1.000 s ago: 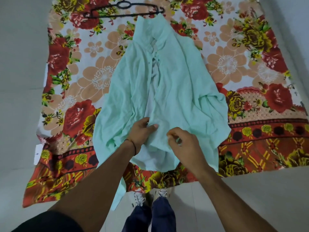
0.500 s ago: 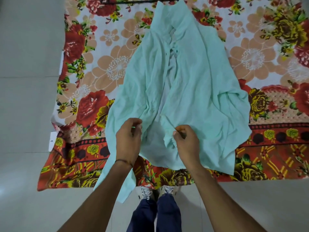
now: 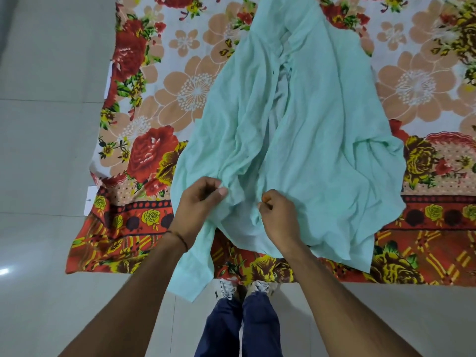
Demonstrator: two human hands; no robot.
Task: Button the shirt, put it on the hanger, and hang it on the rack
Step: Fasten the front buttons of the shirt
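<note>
A pale mint-green shirt (image 3: 309, 119) lies crumpled and unbuttoned on a floral bedsheet (image 3: 154, 104), collar away from me, front open down the middle. My left hand (image 3: 198, 202) grips the left front edge near the hem. My right hand (image 3: 278, 215) pinches the right front edge close beside it. A narrow gap of paler inner fabric shows between the two edges. The hanger and the rack are out of view.
The bedsheet is spread on a light tiled floor (image 3: 46, 150). My legs in dark blue trousers (image 3: 239, 328) and white shoes (image 3: 229, 289) stand at the sheet's near edge. A white tag (image 3: 90, 202) sticks out at the sheet's left side.
The camera has dipped and shifted, so the hanger left the top of the view. Both hands took hold of the two front edges near the hem and drew them closer together.
</note>
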